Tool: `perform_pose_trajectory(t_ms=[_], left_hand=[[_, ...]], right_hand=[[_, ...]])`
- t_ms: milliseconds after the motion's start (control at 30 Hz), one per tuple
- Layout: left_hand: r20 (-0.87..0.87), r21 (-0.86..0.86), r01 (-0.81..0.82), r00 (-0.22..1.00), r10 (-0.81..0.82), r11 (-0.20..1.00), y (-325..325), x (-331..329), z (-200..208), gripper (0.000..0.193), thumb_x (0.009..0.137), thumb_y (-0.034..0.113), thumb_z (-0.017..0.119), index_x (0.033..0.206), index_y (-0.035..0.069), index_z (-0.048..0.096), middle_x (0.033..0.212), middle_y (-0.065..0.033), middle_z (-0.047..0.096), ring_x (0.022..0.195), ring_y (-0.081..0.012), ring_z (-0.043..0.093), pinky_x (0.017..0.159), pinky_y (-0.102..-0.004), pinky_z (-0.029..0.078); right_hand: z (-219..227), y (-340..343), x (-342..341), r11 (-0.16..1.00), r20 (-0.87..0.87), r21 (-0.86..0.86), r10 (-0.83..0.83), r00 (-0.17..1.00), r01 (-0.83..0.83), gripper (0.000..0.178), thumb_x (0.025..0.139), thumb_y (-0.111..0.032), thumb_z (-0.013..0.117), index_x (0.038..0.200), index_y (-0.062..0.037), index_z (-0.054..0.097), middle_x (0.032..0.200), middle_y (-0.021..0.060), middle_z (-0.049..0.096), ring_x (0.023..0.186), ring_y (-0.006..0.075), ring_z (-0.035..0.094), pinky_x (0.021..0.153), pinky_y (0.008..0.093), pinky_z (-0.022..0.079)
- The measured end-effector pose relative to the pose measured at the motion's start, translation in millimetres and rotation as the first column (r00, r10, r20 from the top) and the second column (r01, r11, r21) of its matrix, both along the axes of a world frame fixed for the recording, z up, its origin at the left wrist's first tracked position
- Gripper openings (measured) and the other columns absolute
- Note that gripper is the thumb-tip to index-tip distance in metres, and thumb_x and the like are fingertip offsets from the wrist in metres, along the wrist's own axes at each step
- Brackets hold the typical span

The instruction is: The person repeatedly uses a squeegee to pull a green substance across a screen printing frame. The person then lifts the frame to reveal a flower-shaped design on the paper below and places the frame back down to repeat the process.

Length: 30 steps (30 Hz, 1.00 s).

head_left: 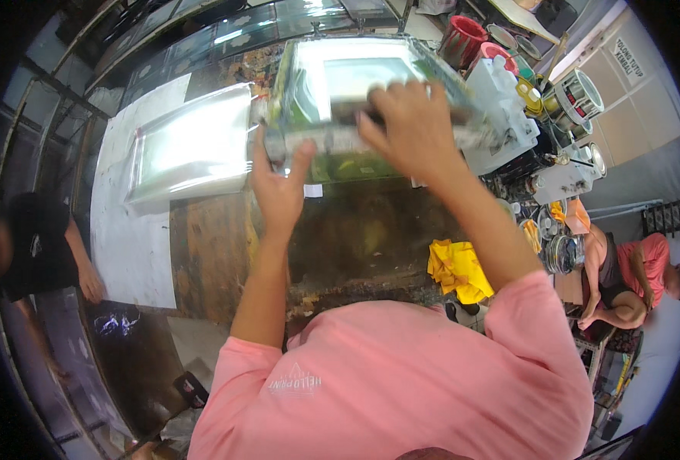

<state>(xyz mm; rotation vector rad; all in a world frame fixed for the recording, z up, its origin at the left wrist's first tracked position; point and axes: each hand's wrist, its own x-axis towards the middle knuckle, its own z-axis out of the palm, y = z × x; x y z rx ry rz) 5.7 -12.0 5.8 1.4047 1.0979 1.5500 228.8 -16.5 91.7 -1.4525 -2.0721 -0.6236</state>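
Both hands are at a screen printing frame whose near edge is lifted off the dark table. My left hand grips that edge near its left corner, thumb on the near side. My right hand curls over a dark bar, apparently a squeegee, lying across the frame; motion smears it, and the fingers partly hide it. Pale mesh fills the frame, and green shows under its raised edge. To the left, a shiny clear plastic sheet rests on white paper.
Yellow cloth lies near my right elbow. White plastic containers, a red bucket and several cans crowd the right side. One person stands at left; another sits at right. Metal racks border the left.
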Motion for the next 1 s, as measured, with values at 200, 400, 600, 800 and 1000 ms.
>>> perform_pose_trajectory(t_ms=[200, 400, 600, 800, 1000], left_hand=[[-0.782, 0.069, 0.002, 0.621, 0.053, 0.998, 14.1, -10.7, 4.9, 0.101, 0.1, 0.059, 0.066, 0.164, -0.009, 0.026, 0.16, -0.0315, 0.042, 0.148, -0.0442, 0.039, 0.124, -0.0575, 0.024], [-1.0, -0.015, -0.101, 0.011, -0.014, 0.995, -28.0, -4.5, -61.2, 0.109, 0.096, 0.079, 0.053, 0.164, -0.003, 0.032, 0.171, -0.0278, 0.03, 0.162, -0.0424, 0.02, 0.126, -0.07, -0.001], [-0.944, 0.049, 0.026, 0.327, 0.038, 0.998, -1.9, 13.8, -34.8, 0.099, 0.094, 0.072, 0.064, 0.153, -0.006, 0.049, 0.159, -0.0242, 0.05, 0.156, -0.0394, 0.036, 0.129, -0.0656, 0.006], [-0.76, 0.249, -0.13, 0.588, 0.277, 0.96, 44.1, -9.6, -0.5, 0.065, 0.098, 0.045, 0.074, 0.137, -0.007, 0.066, 0.142, -0.0254, 0.066, 0.145, -0.0392, 0.053, 0.128, -0.0552, 0.023], [-0.664, 0.131, -0.412, 0.639, 0.389, 0.902, 36.8, -141.4, -0.4, 0.049, 0.1, 0.024, 0.073, 0.138, -0.006, 0.066, 0.138, -0.0249, 0.069, 0.132, -0.0342, 0.065, 0.121, -0.0443, 0.039]], right_hand=[[76.2, 62.8, 11.3, 0.998, -0.037, 0.049, 0.049, 0.998, -0.047, 0.046, 0.096, -0.048, 0.064, 0.093, -0.0026, 0.073, 0.079, 0.0179, 0.071, 0.082, 0.036, 0.069, 0.083, 0.0516, 0.047], [117.0, 97.2, 16.1, 0.998, -0.1, 0.023, 0.057, 0.993, -0.055, 0.058, 0.097, -0.051, 0.056, 0.076, 0.0007, 0.074, 0.077, 0.0249, 0.072, 0.081, 0.0412, 0.072, 0.081, 0.0534, 0.051], [139.0, 114.3, 17.6, 1.0, -0.104, -0.013, 0.024, 0.994, -0.025, 0.061, 0.096, -0.052, 0.052, 0.08, 0.0013, 0.077, 0.08, 0.0255, 0.073, 0.083, 0.0431, 0.072, 0.083, 0.053, 0.055], [139.7, 113.4, 18.0, 1.0, -0.103, -0.006, 0.013, 0.995, -0.013, 0.059, 0.095, -0.052, 0.054, 0.08, 0.0005, 0.077, 0.081, 0.0252, 0.073, 0.083, 0.0434, 0.072, 0.082, 0.0525, 0.054], [125.1, 99.1, 13.5, 1.0, -0.109, -0.011, 0.016, 0.994, -0.017, 0.059, 0.096, -0.056, 0.057, 0.082, -0.0016, 0.076, 0.08, 0.0214, 0.073, 0.082, 0.0419, 0.071, 0.079, 0.0519, 0.053]])
